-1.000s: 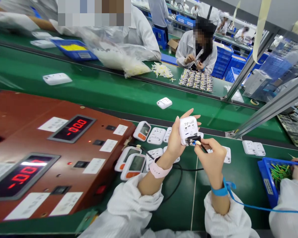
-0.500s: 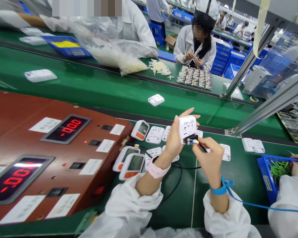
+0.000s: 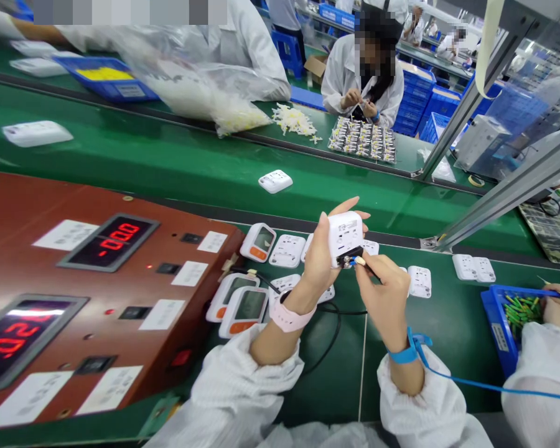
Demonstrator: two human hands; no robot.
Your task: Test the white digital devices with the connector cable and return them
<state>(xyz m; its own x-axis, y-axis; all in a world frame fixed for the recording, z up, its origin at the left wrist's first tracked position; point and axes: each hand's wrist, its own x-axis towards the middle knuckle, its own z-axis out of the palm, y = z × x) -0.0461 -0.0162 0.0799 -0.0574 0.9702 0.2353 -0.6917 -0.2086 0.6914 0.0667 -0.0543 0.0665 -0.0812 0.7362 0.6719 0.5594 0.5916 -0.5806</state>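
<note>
Left hand (image 3: 318,264) is closed round the white unit (image 3: 345,231), thumb on the near side and fingers behind. It is held in the air above the green bench (image 3: 336,386), just over the loose units (image 3: 287,251) lying there.

Right hand (image 3: 383,300) pinches a small plug (image 3: 353,259) between thumb and fingertips, with its black cable (image 3: 350,312) trailing down to the bench.

Progress (judged): the plug tip is at the unit's lower end. Fully seated? Cannot tell, as the fingers crowd the joint. The tester (image 3: 135,298) has its upper display (image 3: 108,241) at -000, so probably no reading is taken yet on that channel.

Orientation: the unit's long axis is near upright, printed face toward the camera, port end down toward the right hand.
</note>
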